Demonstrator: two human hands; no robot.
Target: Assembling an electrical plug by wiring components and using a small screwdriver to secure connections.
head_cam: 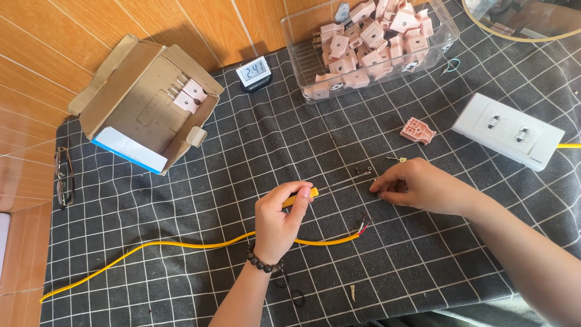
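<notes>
My left hand (279,219) grips the yellow handle of a thin screwdriver (339,183), whose shaft points right towards my right hand. My right hand (417,184) rests on the checked cloth with fingers curled around something small; I cannot tell what it is. A yellow cable (181,244) with stripped red and black wire ends (364,226) lies below both hands. A small screw (357,169) and a metal bit (396,159) lie just above the screwdriver tip. A pink plug half (417,130) lies further up.
A clear tub (302,57) of pink plug parts stands at the back. A cardboard box (130,115) holding two pink plugs is at the left, a small digital clock (253,72) between them. A white socket block (507,130) sits at right; glasses (63,178) lie at the left edge.
</notes>
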